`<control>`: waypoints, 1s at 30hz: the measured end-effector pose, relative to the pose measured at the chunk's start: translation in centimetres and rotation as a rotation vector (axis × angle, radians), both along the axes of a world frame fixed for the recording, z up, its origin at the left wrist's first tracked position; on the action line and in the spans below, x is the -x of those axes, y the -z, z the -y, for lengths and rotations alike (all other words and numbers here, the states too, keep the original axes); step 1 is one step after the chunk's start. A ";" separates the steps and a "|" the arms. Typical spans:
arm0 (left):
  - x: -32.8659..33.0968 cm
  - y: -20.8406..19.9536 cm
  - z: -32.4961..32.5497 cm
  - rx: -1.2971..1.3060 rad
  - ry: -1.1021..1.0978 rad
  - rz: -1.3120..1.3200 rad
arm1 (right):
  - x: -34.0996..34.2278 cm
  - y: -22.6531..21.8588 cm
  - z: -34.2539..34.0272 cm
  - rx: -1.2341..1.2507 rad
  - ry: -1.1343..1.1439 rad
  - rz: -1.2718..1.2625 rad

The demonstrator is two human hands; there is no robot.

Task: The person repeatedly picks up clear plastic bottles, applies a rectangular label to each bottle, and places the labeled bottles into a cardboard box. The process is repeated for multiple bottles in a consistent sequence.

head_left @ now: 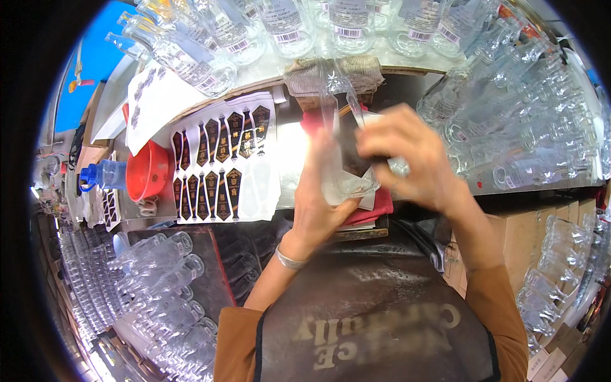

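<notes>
A clear glass bottle (335, 95) lies in front of me, its neck end on a cloth-wrapped rest (299, 79) and its base toward me. My left hand (315, 204) is closed around its left side, near the base. Over its right side is my right hand (414, 153), fingers curled and smeared by motion; I cannot make out whether they hold something. A dark patch shows at the bottle between the hands, its kind unclear. Left of the hands lies a white sheet of black-and-gold stickers (222, 140), with bare gaps at its lower right. Red cloth (380, 205) shows under the bottle.
Labelled glass bottles (286, 32) stand in a row along the back. More bottles (528, 127) crowd the right side, and others (165, 286) stand at lower left. A red bucket (147, 170) and a blue-capped clear bottle (108, 175) sit left. Cardboard boxes (522, 235) are at right.
</notes>
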State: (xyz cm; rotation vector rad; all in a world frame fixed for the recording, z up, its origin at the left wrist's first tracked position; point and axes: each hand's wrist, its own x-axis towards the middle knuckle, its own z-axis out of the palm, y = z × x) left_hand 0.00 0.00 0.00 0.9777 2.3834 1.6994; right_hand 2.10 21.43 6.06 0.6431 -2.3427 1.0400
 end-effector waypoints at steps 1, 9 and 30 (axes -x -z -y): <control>-0.1 -0.1 -0.1 -0.005 -0.006 -0.021 | -2.0 -0.1 0.1 0.018 -0.032 0.077; -1.1 -1.3 -1.6 0.205 -0.069 -0.234 | 3.4 -1.2 -1.6 0.193 0.257 0.169; -1.0 0.2 1.3 0.124 -0.055 -0.145 | -5.5 0.7 3.1 0.331 0.253 0.681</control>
